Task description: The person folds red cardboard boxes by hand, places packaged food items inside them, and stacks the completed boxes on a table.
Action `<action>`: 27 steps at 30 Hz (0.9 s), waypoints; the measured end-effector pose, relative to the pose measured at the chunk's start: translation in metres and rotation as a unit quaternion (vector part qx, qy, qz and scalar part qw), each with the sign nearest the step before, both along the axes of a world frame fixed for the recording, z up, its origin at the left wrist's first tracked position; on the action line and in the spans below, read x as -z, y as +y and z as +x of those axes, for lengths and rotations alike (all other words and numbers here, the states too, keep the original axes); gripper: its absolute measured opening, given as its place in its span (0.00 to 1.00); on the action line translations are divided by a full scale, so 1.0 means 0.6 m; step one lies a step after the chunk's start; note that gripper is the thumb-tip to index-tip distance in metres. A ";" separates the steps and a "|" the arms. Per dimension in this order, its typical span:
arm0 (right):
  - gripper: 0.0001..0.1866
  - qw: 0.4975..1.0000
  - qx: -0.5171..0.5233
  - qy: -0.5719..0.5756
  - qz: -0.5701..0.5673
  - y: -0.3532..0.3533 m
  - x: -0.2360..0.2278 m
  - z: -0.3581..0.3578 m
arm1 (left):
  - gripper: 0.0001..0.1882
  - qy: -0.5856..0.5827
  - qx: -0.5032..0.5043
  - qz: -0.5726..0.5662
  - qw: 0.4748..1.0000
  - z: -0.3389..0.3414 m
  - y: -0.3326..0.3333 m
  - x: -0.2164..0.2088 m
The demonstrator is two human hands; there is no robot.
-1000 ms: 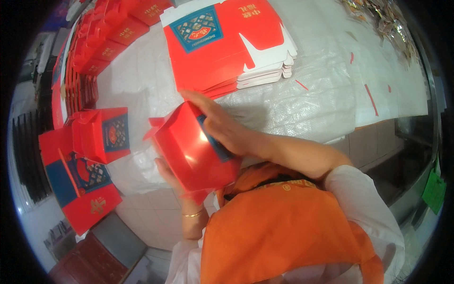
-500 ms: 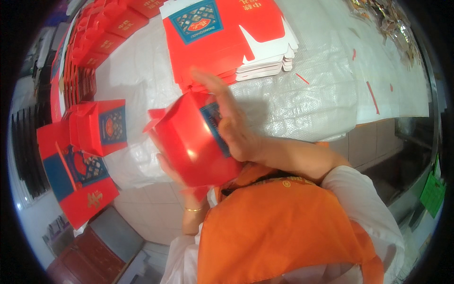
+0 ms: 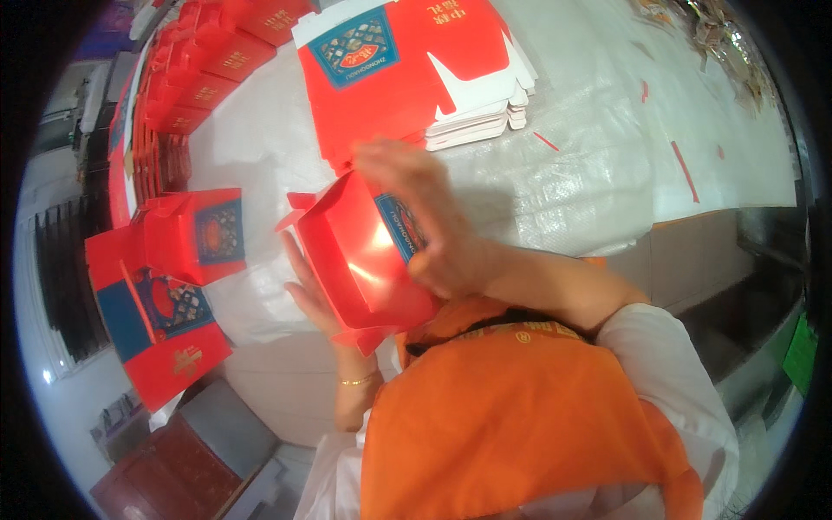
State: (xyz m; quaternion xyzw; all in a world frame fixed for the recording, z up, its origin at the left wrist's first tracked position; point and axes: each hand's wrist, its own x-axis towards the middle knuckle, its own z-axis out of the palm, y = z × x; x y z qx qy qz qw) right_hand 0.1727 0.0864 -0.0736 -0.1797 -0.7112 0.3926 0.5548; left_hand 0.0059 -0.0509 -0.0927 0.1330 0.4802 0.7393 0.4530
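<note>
A red cardboard gift box [image 3: 364,243] is held between my two hands in front of my orange apron. Its hollow inside shows, and small flaps stick out at its corners. Against the box's left wall lies my left hand [image 3: 314,295], fingers partly spread and partly hidden behind the wall. My right hand [image 3: 438,221] presses on the opposite side, over a blue printed panel [image 3: 400,227], with its fingers stretched toward the far corner. Just beyond the box is a stack of flat red box blanks [image 3: 390,78].
Left of my hands are a folded red box [image 3: 192,234] and a red-and-blue printed piece [image 3: 165,338]. Several formed red boxes [image 3: 204,74] line the far left. White woven sheeting [image 3: 572,191] covers the table. Red scraps [image 3: 685,172] and shiny crinkled material [image 3: 728,52] lie at right.
The box has tilted so that more of its hollow inside shows. My right hand has shifted along its side, and the left hand's fingers have come up the left wall.
</note>
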 end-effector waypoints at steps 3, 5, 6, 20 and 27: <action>0.24 0.992 -0.052 0.050 -0.100 0.018 -0.013 0.067 | 0.36 0.047 -0.042 -0.009 0.998 -0.016 -0.022 0.007; 0.15 0.987 -0.139 0.018 -0.083 0.005 -0.065 0.141 | 0.32 0.134 -0.068 -0.104 0.983 -0.003 -0.063 -0.008; 0.12 0.979 -0.184 0.010 -0.084 -0.009 -0.092 0.181 | 0.28 0.206 -0.036 -0.151 0.966 0.009 -0.089 -0.008; 0.35 0.840 -0.377 0.389 -0.037 -0.061 -0.191 0.286 | 0.46 0.329 -0.052 -0.251 0.909 0.202 -0.077 -0.023; 0.34 0.833 -0.385 0.397 -0.003 -0.050 -0.195 0.304 | 0.58 0.449 -0.087 -0.175 0.872 0.122 -0.042 -0.039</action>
